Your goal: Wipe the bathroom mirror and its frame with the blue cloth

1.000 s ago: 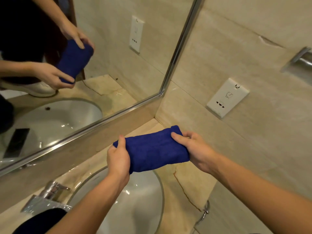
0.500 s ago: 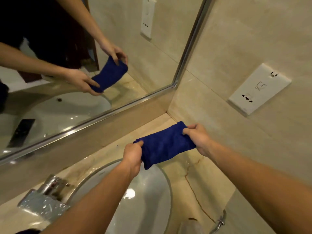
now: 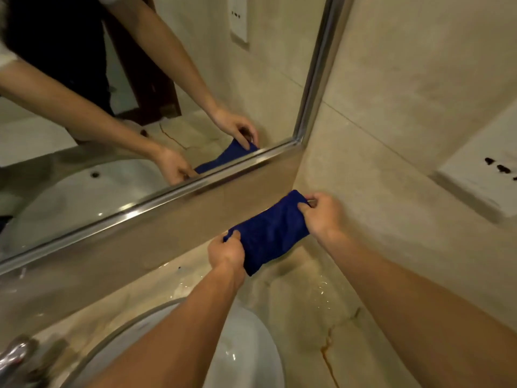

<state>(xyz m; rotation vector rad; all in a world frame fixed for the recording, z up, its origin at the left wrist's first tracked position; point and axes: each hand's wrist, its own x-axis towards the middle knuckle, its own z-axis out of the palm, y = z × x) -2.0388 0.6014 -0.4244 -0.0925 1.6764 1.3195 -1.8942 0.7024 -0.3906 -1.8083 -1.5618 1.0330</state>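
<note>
I have both hands on the blue cloth point(image 3: 270, 233), which is folded into a thick pad and held stretched between them, up in the corner where the backsplash meets the side wall point(image 3: 405, 107). My left hand point(image 3: 228, 253) grips the near, lower end, thumb lying on top of the fabric and the fingers curled under it; my right hand point(image 3: 321, 212) pinches the far, upper end, fingers bunched into the fold close to the wall. The cloth sits below the mirror point(image 3: 140, 107), in front of the stone strip under the glass; I cannot tell whether it touches that strip, and it is apart from the metal frame point(image 3: 195, 189) that runs along the bottom edge and turns up at the corner. A loose corner of the cloth hangs down past my left wrist, above the wet counter point(image 3: 302, 309). The white basin point(image 3: 251, 345) lies under my left forearm, and the chrome tap point(image 3: 16, 357) shows blurred at the lower left edge. A white socket plate point(image 3: 481, 177) is fixed to the side wall on the right. In the glass I see both arms mirrored with the cloth between the hands, its lower part cut off by the frame.
</note>
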